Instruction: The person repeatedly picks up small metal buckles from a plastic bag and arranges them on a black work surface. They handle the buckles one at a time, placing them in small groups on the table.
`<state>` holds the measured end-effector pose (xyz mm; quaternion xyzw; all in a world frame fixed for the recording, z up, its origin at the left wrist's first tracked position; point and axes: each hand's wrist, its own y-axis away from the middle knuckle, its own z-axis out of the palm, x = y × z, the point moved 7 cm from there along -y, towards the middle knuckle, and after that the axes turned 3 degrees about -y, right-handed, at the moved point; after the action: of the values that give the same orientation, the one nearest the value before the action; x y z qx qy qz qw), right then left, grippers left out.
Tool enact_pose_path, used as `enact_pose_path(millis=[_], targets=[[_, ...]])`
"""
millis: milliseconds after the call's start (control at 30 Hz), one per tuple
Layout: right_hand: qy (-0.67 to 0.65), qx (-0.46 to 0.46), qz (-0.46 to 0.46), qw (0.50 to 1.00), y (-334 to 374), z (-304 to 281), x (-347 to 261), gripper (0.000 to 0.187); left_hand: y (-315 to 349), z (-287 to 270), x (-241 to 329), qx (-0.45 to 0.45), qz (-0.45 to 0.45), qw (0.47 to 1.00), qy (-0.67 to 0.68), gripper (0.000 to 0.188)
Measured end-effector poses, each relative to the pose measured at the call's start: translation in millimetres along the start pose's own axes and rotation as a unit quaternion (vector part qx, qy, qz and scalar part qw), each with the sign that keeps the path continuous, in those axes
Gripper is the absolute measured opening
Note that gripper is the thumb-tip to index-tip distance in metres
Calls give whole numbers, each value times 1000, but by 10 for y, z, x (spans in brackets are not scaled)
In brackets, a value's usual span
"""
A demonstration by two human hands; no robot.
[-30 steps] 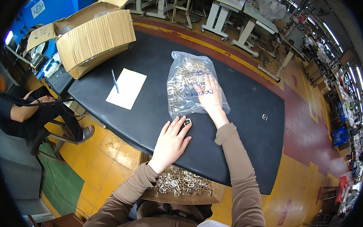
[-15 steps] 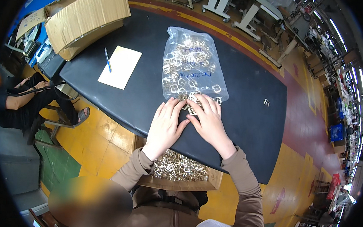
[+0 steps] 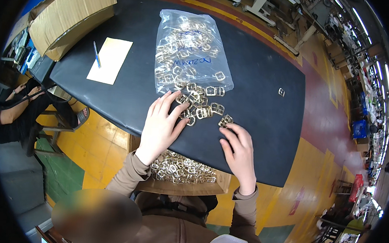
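Note:
A small pile of metal buckles lies on the black table, just in front of a clear plastic bag of similar buckles. My left hand is at the pile's left side, fingers spread, fingertips touching buckles there. To the right, my right hand has its thumb and fingers apart. Its fingertips touch a buckle lying slightly away from the pile. Under the table's near edge, an open carton holds many loose buckles.
One lone buckle lies near the table's right edge. At the left are a sheet of paper with a blue pen on it and a large cardboard box. Another person sits beyond the table's left side.
My hands were close together over the buckles. Now they are apart, the right one farther right and nearer me with a buckle at its fingertips. The pile is uncovered and more spread out.

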<state>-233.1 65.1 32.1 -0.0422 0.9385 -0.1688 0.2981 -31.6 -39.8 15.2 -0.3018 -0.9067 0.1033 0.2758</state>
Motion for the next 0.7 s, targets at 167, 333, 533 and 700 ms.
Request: enact_pose_path(millis=[167, 333, 533, 700], targets=[[-14, 51, 80, 995, -142, 66, 138, 33, -45, 106, 281, -46, 58, 996, 47, 45], [-94, -13, 73, 993, -97, 99, 189, 56, -76, 177, 386, -72, 89, 993, 7, 39], [-166, 42, 162, 972, 81, -225, 393, 62, -22, 164, 279, -68, 58, 995, 35, 34], [-53, -8, 44, 998, 14, -146, 284, 42, -16, 179, 302, -57, 58, 997, 18, 33]])
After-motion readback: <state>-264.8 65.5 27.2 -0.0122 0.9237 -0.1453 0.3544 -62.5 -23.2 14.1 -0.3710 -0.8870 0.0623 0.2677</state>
